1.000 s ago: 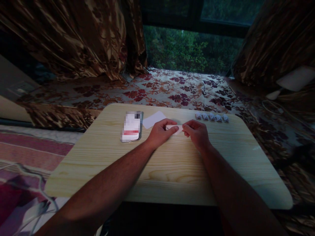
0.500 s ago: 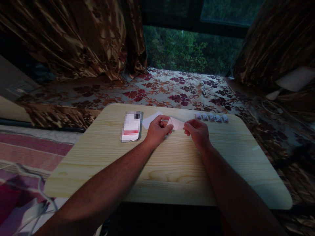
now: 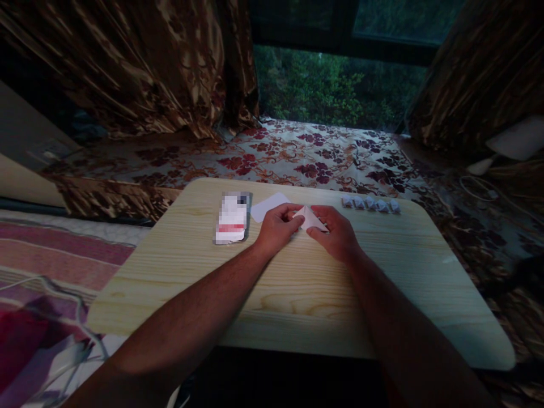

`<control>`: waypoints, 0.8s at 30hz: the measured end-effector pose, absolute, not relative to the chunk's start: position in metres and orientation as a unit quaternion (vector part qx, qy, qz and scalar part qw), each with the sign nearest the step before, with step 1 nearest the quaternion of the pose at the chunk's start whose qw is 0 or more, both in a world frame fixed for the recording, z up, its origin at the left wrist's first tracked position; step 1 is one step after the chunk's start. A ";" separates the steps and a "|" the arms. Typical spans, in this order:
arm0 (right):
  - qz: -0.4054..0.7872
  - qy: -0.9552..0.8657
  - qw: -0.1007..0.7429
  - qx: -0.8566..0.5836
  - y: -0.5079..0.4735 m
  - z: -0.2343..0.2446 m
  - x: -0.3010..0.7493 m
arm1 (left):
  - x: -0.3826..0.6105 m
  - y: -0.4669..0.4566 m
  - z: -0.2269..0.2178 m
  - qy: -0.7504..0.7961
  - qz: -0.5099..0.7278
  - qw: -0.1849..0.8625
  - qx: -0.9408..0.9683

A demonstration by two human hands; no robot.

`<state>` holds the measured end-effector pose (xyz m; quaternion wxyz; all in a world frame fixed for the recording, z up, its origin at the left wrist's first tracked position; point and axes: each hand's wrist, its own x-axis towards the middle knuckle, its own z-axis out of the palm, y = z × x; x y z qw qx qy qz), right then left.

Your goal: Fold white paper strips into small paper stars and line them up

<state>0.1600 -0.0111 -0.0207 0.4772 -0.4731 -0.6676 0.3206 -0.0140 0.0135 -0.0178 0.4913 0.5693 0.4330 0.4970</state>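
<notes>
– White folded paper (image 3: 313, 221), where've we got it?
– Over the bench (image 3: 297, 289), tbh. Our left hand (image 3: 278, 229) and right hand (image 3: 338, 229) both pinch it. Our phone (image 3: 232, 218) lies off left, five little folded pieces (image 3: 370, 204) far right.

We see one small piece of folded paper (image 3: 312, 219), pale and plain, faintly pinkish in the dim light. Its visible part is roughly triangular, with a peak pointing to the far side and a corner reaching out to the right. We find it between the two hands, over the far half of the table (image 3: 276, 289), right of its middle. The left hand (image 3: 278, 228) covers its left end, thumb on the face; the right hand (image 3: 338, 231) grips its right part, thumb at the near edge. We cannot tell whether its underside touches the wood, nor make out every fold.
</notes>
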 end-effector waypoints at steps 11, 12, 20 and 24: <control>0.370 -0.611 0.502 -0.488 -0.013 -0.014 0.159 | -0.014 0.012 -0.016 0.434 0.500 0.458 0.592; 0.369 -0.606 0.504 -0.492 -0.013 -0.014 0.159 | -0.014 0.012 -0.017 0.438 0.499 0.450 0.598; 0.309 -0.617 0.499 -0.524 -0.012 -0.016 0.160 | -0.016 0.013 -0.018 0.442 0.498 0.430 0.610; 0.294 -0.617 0.492 -0.539 -0.013 -0.013 0.160 | -0.016 0.013 -0.018 0.447 0.502 0.420 0.609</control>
